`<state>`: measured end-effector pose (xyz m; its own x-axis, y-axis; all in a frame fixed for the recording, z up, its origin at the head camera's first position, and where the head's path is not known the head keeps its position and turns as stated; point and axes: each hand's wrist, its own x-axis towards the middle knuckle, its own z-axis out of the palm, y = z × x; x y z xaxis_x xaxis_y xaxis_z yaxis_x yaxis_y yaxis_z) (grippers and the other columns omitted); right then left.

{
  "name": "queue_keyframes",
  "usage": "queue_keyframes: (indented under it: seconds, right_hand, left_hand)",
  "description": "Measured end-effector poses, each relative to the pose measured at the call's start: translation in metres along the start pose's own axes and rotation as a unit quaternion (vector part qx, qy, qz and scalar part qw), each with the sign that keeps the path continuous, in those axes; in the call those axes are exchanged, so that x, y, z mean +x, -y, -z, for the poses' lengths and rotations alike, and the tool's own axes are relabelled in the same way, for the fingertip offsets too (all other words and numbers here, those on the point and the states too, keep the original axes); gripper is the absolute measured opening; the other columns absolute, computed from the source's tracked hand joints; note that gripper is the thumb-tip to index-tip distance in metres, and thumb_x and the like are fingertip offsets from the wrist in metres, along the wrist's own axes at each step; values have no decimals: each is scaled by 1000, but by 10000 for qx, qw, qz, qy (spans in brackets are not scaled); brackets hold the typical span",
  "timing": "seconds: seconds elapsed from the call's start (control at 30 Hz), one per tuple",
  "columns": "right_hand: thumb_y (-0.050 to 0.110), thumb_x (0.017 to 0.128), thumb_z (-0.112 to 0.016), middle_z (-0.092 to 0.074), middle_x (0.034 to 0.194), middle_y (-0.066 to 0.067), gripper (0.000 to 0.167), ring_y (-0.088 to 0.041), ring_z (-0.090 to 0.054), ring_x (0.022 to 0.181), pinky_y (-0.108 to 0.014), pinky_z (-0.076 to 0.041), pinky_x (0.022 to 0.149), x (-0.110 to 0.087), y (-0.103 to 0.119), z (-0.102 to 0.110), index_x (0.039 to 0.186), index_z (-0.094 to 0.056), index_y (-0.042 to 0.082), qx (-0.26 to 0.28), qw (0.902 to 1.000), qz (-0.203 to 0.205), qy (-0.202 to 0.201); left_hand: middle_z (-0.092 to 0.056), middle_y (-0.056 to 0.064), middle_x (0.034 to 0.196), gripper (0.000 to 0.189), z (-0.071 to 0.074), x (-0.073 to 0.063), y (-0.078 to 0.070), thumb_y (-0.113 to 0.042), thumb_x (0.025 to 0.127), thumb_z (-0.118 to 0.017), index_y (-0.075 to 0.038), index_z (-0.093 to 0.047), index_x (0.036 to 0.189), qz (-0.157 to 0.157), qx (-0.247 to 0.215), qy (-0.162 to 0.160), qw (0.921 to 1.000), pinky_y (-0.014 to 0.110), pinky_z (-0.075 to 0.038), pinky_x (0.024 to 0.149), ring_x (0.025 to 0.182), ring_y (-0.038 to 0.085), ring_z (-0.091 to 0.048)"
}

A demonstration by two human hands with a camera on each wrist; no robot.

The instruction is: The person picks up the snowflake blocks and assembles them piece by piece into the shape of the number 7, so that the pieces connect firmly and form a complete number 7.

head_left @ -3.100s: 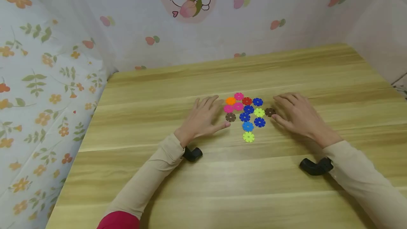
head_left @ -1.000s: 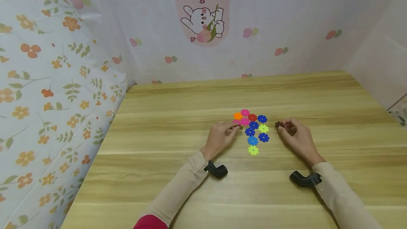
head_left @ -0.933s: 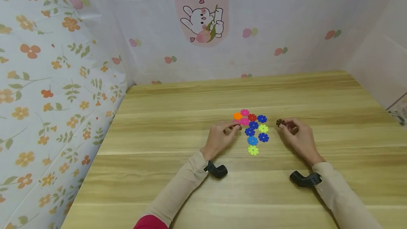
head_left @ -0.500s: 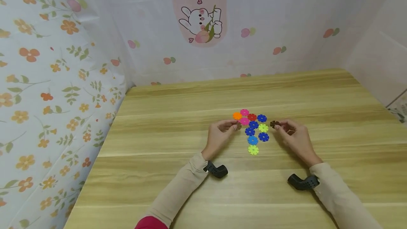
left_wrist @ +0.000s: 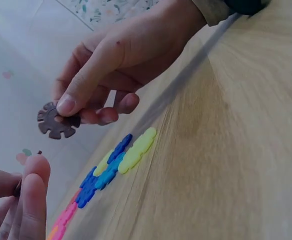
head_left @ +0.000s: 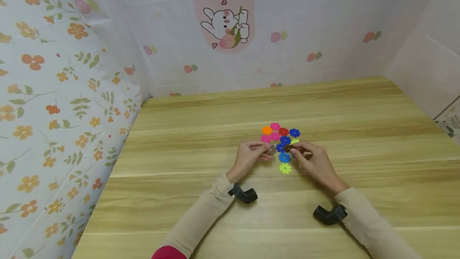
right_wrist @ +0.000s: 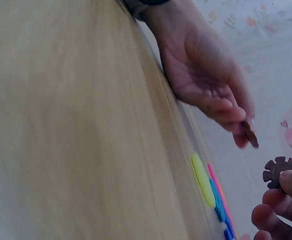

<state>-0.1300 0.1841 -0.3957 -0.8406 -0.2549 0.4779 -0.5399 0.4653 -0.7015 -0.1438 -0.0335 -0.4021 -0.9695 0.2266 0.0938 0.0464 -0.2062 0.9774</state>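
My left hand (head_left: 248, 158) pinches a brown notched snowflake disc (head_left: 272, 150) between thumb and fingers. Facing it, my right hand (head_left: 318, 167) pinches a second, darker brown snowflake disc (head_left: 288, 148). The two discs are a short gap apart above the table. In the left wrist view, the right hand's disc (left_wrist: 58, 122) shows its flat face under the thumb. The right wrist view shows the left hand's disc (right_wrist: 250, 134) nearly edge-on. Below lie a light blue disc (head_left: 284, 157) and a yellow-green disc (head_left: 285, 168); the right fingers partly hide others.
Pink (head_left: 275, 126), orange (head_left: 267, 130), red (head_left: 283, 131) and dark blue discs (head_left: 294, 132) lie flat in a loose cluster behind the hands. The wooden table (head_left: 179, 131) meets a printed curtain (head_left: 161, 31) at its back edge.
Both hands, first spread beside the cluster, have picked up the brown discs. My right hand has since moved left with its disc towards the left hand, whose disc now shows more of its face.
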Motion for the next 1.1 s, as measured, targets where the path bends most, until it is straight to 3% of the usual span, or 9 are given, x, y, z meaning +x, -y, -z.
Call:
queue_keyframes:
  seconds: [0.23, 0.33, 0.8, 1.1]
  right_hand:
    - [3, 86, -65, -65, 78, 1, 10, -8, -55, 63, -21, -48, 51, -2, 8, -7, 96, -68, 6, -44, 9994, 211, 275]
    - [3, 86, -65, -64, 78, 4, 10, -7, -54, 63, -21, -47, 51, -2, 7, -8, 96, -68, 6, -164, 9993, 214, 266]
    - [-2, 81, -69, -62, 77, 4, 14, -6, -50, 60, -21, -44, 49, 0, 4, -10, 93, -68, 4, -272, 9979, 540, 235]
    - [-2, 80, -69, -65, 79, -1, 14, -5, -53, 62, -19, -46, 51, -1, 4, -11, 94, -69, 3, -402, 9967, 692, 117]
  left_hand:
    - [-68, 21, 85, 21, -4, -1, -3, -4, 88, -61, 13, -65, 100, 645, -168, 67, 9978, 33, -55, 65, 64, 19, -67]
    - [-67, 22, 87, 21, -4, 1, -2, -3, 88, -60, 14, -64, 102, 783, -263, 100, 9965, 31, -55, 65, 65, 18, -67]
    - [-67, 23, 90, 22, -4, 4, -1, -3, 89, -60, 14, -63, 103, 859, -289, 72, 9959, 29, -55, 66, 66, 17, -67]
    - [-66, 24, 93, 22, -8, 2, -1, 2, 91, -56, 17, -60, 105, 1072, -498, 158, 9929, 26, -54, 68, 67, 15, -66]
